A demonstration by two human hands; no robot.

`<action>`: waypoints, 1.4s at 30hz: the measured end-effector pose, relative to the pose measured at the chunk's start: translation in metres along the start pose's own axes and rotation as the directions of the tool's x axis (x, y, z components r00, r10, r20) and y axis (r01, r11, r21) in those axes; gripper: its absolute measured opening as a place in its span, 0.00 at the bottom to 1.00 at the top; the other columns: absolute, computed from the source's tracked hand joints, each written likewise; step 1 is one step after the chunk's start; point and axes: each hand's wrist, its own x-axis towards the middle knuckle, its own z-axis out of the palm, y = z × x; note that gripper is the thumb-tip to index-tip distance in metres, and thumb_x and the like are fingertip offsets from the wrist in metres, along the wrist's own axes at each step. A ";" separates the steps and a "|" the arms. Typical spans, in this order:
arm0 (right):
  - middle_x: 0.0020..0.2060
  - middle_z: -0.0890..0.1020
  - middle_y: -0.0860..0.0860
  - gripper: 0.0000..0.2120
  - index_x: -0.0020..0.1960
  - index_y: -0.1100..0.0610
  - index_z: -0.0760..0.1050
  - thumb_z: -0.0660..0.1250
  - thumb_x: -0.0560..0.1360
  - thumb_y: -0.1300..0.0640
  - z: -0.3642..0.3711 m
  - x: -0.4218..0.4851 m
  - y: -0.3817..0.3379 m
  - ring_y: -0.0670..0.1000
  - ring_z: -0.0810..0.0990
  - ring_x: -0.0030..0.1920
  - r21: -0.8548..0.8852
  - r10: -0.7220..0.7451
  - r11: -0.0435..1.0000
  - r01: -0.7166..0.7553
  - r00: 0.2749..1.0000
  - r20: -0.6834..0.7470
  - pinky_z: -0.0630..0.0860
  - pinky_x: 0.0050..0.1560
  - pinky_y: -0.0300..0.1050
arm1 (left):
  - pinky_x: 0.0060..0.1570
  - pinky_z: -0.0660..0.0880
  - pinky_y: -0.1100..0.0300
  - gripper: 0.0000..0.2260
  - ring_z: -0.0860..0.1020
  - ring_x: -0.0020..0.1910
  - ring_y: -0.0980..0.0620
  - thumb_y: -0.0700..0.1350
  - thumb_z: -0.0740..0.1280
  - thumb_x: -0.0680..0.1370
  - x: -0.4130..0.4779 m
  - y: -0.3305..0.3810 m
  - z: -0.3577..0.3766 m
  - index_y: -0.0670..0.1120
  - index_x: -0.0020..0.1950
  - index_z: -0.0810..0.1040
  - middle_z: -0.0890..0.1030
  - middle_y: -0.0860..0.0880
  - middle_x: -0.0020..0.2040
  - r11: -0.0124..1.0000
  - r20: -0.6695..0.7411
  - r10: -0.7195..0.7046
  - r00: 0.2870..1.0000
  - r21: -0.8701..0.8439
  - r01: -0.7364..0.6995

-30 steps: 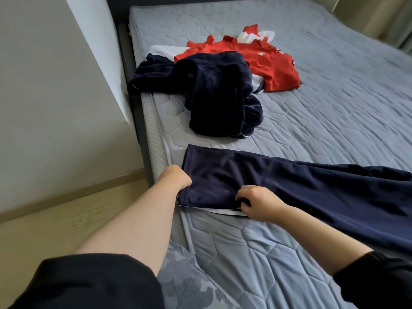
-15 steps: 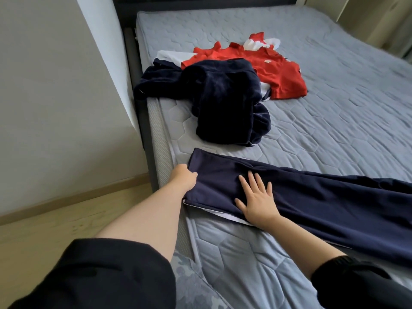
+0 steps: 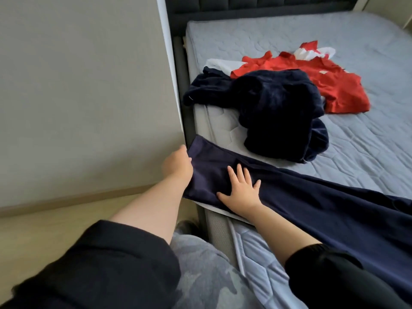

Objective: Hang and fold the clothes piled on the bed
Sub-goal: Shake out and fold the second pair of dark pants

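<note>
A long navy garment (image 3: 312,201) lies stretched flat along the near edge of the grey quilted mattress (image 3: 367,152). My left hand (image 3: 177,165) grips its left end at the mattress corner, fingers hidden under the cloth. My right hand (image 3: 240,190) lies flat on the garment with fingers spread, pressing it down. Farther back sits a pile: a crumpled dark navy velvet piece (image 3: 278,114), a red shirt (image 3: 334,85) and white fabric (image 3: 219,63) beneath.
A beige wall (image 3: 89,97) with a white corner edge stands close on the left, next to the dark bed frame (image 3: 182,85). A padded headboard (image 3: 256,5) is at the top. Wooden floor (image 3: 44,230) shows lower left.
My right hand went from pinching the garment's lower edge to lying flat with spread fingers on it. The left hand kept its grip. The camera view shifted left and down.
</note>
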 end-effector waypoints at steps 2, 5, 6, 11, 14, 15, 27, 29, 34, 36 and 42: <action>0.78 0.43 0.51 0.40 0.78 0.48 0.44 0.60 0.74 0.37 0.000 0.003 -0.001 0.53 0.40 0.77 0.015 -0.002 1.000 0.002 1.000 0.010 0.40 0.71 0.66 | 0.51 0.72 0.51 0.14 0.74 0.57 0.42 0.41 0.62 0.78 -0.004 0.012 0.006 0.48 0.63 0.67 0.76 0.45 0.59 0.995 0.065 0.048 0.997 0.083 -0.054; 0.78 0.48 0.52 0.33 0.78 0.51 0.48 0.56 0.78 0.42 -0.009 -0.006 0.022 0.52 0.43 0.77 0.034 -0.060 0.998 0.061 0.998 -0.030 0.41 0.74 0.57 | 0.60 0.67 0.52 0.24 0.67 0.66 0.44 0.41 0.63 0.76 -0.016 0.041 0.024 0.48 0.71 0.62 0.68 0.46 0.68 0.969 0.135 0.150 0.980 0.179 -0.173; 0.78 0.49 0.52 0.31 0.78 0.52 0.49 0.55 0.79 0.44 -0.014 -0.012 0.035 0.51 0.43 0.77 0.018 -0.077 0.997 0.078 0.996 -0.042 0.41 0.74 0.55 | 0.61 0.66 0.52 0.24 0.65 0.67 0.44 0.41 0.63 0.76 -0.022 0.053 0.031 0.48 0.72 0.62 0.67 0.46 0.69 0.965 0.172 0.162 0.972 0.177 -0.192; 0.78 0.50 0.50 0.28 0.78 0.54 0.53 0.54 0.81 0.48 -0.038 -0.054 0.119 0.50 0.45 0.77 -0.118 -0.037 0.993 0.024 0.993 -0.111 0.42 0.75 0.52 | 0.72 0.53 0.45 0.29 0.47 0.77 0.44 0.46 0.60 0.80 -0.065 0.120 0.078 0.50 0.78 0.52 0.50 0.46 0.79 0.938 0.448 0.187 0.874 0.182 -0.294; 0.78 0.50 0.50 0.27 0.78 0.53 0.53 0.53 0.81 0.48 -0.050 -0.084 0.172 0.50 0.45 0.77 -0.172 0.047 0.982 -0.074 0.987 -0.152 0.41 0.75 0.53 | 0.73 0.46 0.43 0.28 0.40 0.77 0.44 0.52 0.55 0.82 -0.100 0.160 0.111 0.52 0.79 0.46 0.42 0.45 0.79 0.913 0.545 0.241 0.803 0.153 -0.378; 0.78 0.51 0.50 0.27 0.78 0.53 0.53 0.53 0.81 0.48 -0.054 -0.092 0.187 0.50 0.45 0.77 -0.184 0.075 0.977 -0.105 0.983 -0.166 0.41 0.75 0.54 | 0.73 0.45 0.42 0.28 0.39 0.77 0.44 0.54 0.54 0.82 -0.114 0.170 0.123 0.52 0.79 0.45 0.40 0.45 0.79 0.901 0.548 0.268 0.793 0.149 -0.407; 0.49 0.81 0.56 0.13 0.50 0.58 0.76 0.55 0.80 0.54 -0.116 -0.125 0.305 0.60 0.74 0.54 -0.119 0.511 0.791 -0.600 0.755 -0.410 0.65 0.54 0.53 | 0.72 0.42 0.42 0.30 0.36 0.76 0.46 0.60 0.50 0.81 -0.152 0.189 0.177 0.56 0.78 0.39 0.38 0.46 0.78 0.783 0.432 0.458 0.777 0.217 -0.583; 0.49 0.81 0.54 0.15 0.51 0.55 0.78 0.58 0.78 0.47 -0.125 -0.120 0.305 0.58 0.74 0.56 -0.087 0.540 0.799 -0.595 0.773 -0.333 0.63 0.57 0.53 | 0.72 0.42 0.42 0.30 0.37 0.77 0.45 0.60 0.50 0.81 -0.152 0.191 0.176 0.55 0.78 0.39 0.38 0.46 0.78 0.781 0.421 0.465 0.778 0.218 -0.585; 0.42 0.81 0.54 0.09 0.46 0.57 0.77 0.68 0.73 0.52 -0.130 -0.136 0.281 0.57 0.77 0.48 -0.135 0.248 0.943 -0.303 0.915 -0.319 0.65 0.50 0.48 | 0.72 0.45 0.40 0.35 0.37 0.76 0.43 0.57 0.58 0.80 -0.140 0.205 0.165 0.54 0.78 0.38 0.39 0.46 0.78 0.717 0.367 0.588 0.721 0.175 -0.675; 0.36 0.79 0.55 0.07 0.41 0.59 0.75 0.70 0.71 0.56 -0.123 -0.152 0.268 0.59 0.78 0.42 -0.214 0.079 0.964 -0.159 0.936 -0.342 0.70 0.42 0.49 | 0.72 0.46 0.39 0.36 0.40 0.77 0.44 0.52 0.61 0.79 -0.140 0.212 0.162 0.53 0.78 0.40 0.46 0.47 0.79 0.649 0.344 0.671 0.657 0.156 -0.745; 0.35 0.77 0.57 0.11 0.34 0.62 0.74 0.69 0.74 0.63 -0.102 -0.189 0.265 0.60 0.78 0.33 -0.149 0.033 0.982 -0.120 0.873 -0.486 0.74 0.27 0.50 | 0.69 0.60 0.43 0.19 0.72 0.57 0.45 0.40 0.69 0.73 -0.146 0.217 0.155 0.46 0.65 0.76 0.76 0.46 0.53 0.493 0.126 0.859 0.496 0.054 -0.868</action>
